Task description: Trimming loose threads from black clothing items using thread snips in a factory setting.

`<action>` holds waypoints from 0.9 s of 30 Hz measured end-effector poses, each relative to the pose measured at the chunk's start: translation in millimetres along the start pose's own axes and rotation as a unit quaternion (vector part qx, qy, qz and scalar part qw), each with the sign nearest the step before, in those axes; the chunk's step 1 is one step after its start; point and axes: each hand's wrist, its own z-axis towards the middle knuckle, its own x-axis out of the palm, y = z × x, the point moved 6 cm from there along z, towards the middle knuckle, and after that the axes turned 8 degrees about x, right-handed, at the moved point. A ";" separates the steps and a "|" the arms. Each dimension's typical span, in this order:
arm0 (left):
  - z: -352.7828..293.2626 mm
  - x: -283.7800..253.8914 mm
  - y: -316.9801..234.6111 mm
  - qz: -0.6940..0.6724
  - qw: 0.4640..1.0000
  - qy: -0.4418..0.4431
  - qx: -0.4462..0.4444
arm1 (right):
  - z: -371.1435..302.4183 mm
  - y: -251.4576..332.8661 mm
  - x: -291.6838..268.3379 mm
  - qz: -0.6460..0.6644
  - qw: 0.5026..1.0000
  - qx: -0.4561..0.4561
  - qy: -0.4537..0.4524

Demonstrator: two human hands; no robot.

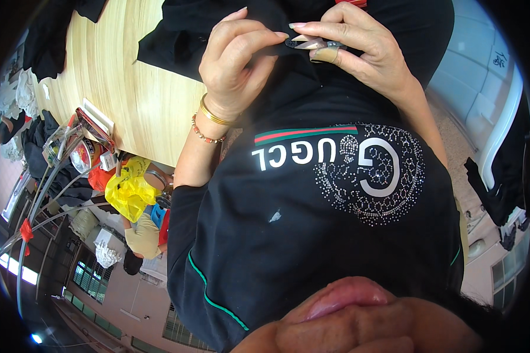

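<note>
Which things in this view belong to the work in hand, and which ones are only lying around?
In the work:
- small snips, in the right hand
- small dark piece, pinched by the left hand
- black cloth, partly on the table

Lying around:
- yellow plastic bag
- white bundle

A pale wooden counter occupies the left, with a yellow plastic bag and a person in beige beyond its edge; dark fabric appears at right.
</note>
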 end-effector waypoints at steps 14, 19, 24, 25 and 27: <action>-0.4 -0.9 -0.4 -0.006 1.000 -0.011 0.020 | 2.2 -1.8 1.1 0.054 0.998 0.015 0.017; -0.6 -0.5 -0.3 -0.012 0.999 -0.017 0.028 | 2.3 1.2 2.0 0.045 0.999 0.006 0.020; -0.2 -1.1 0.7 -0.008 0.999 -0.015 0.030 | 3.9 3.3 1.1 0.019 1.000 -0.017 -0.002; 1.5 -0.9 1.2 -0.016 0.999 -0.025 0.023 | 3.8 6.2 -1.0 -0.008 0.999 -0.041 -0.010; 6.3 0.3 0.3 -0.023 0.999 -0.034 0.019 | 8.6 -3.7 5.5 -0.034 0.997 -0.066 -0.020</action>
